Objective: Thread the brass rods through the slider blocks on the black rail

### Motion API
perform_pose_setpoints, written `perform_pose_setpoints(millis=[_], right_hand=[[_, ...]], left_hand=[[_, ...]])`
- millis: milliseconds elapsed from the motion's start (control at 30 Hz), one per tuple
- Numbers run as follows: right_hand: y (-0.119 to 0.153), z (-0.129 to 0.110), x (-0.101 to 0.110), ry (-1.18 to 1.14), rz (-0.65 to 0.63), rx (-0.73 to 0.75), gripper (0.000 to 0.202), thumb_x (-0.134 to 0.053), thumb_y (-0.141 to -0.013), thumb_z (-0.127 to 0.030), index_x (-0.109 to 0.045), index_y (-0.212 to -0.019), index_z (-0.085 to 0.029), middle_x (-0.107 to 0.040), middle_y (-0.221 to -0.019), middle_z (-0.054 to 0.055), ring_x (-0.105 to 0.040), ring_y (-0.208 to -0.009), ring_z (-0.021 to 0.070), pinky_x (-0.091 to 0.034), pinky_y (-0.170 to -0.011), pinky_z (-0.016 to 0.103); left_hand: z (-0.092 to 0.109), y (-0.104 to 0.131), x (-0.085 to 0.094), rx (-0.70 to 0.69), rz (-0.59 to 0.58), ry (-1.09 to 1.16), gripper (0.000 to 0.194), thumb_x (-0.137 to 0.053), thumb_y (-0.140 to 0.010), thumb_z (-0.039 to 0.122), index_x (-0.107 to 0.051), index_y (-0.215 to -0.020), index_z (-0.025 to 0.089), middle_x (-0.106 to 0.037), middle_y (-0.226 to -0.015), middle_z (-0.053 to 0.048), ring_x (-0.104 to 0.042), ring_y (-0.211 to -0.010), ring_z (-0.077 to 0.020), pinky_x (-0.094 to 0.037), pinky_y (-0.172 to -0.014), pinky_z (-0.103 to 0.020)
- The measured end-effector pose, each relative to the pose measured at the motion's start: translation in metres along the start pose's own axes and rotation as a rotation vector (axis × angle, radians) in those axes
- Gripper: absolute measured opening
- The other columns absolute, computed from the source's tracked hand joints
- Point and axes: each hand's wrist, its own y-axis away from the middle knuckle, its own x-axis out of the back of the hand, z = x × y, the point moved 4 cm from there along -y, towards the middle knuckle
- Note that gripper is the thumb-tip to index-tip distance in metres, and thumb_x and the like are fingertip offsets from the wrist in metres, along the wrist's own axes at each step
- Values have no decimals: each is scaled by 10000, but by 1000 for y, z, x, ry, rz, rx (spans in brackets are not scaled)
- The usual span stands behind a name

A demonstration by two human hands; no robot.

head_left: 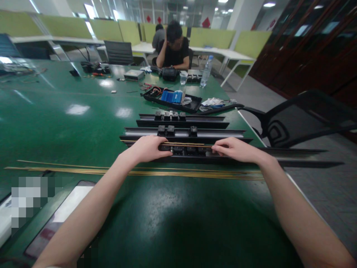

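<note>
Thin brass-coloured rods [189,144] run between my hands, above the nearest long black rail [189,160], which has black blocks in it. My left hand [150,148] is closed around the rods at its thumb and fingers. My right hand [230,149] pinches a rod's right part between thumb and fingertips. Behind lie a second black rail [217,133] with three black blocks and a shorter rail [206,120] with several blocks. Several more long brass-coloured rods [173,173] lie on the table on the near side of my hands.
On the green table [92,123] are a black tray [195,106] with a blue part, white gloves [213,103], a water bottle [206,72], a cup [183,78] and a phone [60,216]. A person [175,52] sits across. A black chair [304,115] stands right.
</note>
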Motion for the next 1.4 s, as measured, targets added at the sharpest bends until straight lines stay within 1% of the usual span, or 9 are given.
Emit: perform_pose_setpoints(millis=[167,300,500,633,833,1100,1267,1400], right_hand=[[3,8,5,-17,-32,-26,520,-479,-915,-653,-704,-834,-191,-667,-711,29,-567,-633,167,-409,-607,293],[5,15,8,-28,-51,-19,524,-482,-911,-669,-707,-858,-199,-666,-736,31,-570,-661,175,-425,-623,297],[10,24,12,-38,-83,-77,515,-534,-872,-684,-720,-849,-205,-646,-713,23,-547,-629,163,-411,-590,291],[12,27,14,-36,-91,-91,521,-517,-884,-685,-716,-842,-205,-644,-723,25,-549,-647,168,-425,-609,296],[15,33,19,-27,-103,-103,539,-531,-864,-702,-718,-822,-199,-637,-711,30,-548,-655,174,-430,-626,295],[22,43,28,-3,-104,-151,586,-499,-868,-748,-732,-849,-210,-629,-694,32,-538,-634,175,-410,-602,299],[24,47,32,1,-112,-177,623,-520,-823,-789,-719,-761,-201,-607,-634,34,-510,-590,169,-389,-582,310],[27,59,34,-3,-56,-219,642,-529,-799,-807,-747,-804,-203,-598,-616,29,-504,-578,168,-382,-578,317]], left_hand=[[0,0,1,5,-6,5,594,-514,-842,694,-701,-1154,224,-758,-1033,-96,-698,-931,-293,-505,-798,-357],[0,0,1,1,-5,8,600,-509,-845,694,-700,-1155,217,-757,-1043,-107,-698,-938,-306,-509,-795,-373],[0,1,1,5,1,17,589,-517,-848,687,-699,-1153,217,-757,-1053,-106,-699,-941,-298,-510,-795,-362],[0,2,1,-7,9,0,581,-509,-856,687,-699,-1139,216,-757,-1036,-102,-701,-928,-295,-509,-784,-357],[0,2,0,-9,5,-1,574,-504,-861,681,-698,-1147,222,-756,-1031,-98,-699,-920,-289,-503,-774,-354],[0,2,1,1,-1,3,580,-508,-853,687,-699,-1126,213,-756,-1028,-105,-699,-930,-297,-505,-782,-359],[1,2,1,7,4,4,584,-514,-845,695,-702,-1118,214,-756,-1035,-110,-698,-935,-306,-510,-788,-369],[1,2,0,19,12,-21,563,-513,-851,683,-694,-1116,220,-755,-1032,-101,-700,-936,-294,-509,-781,-353]])
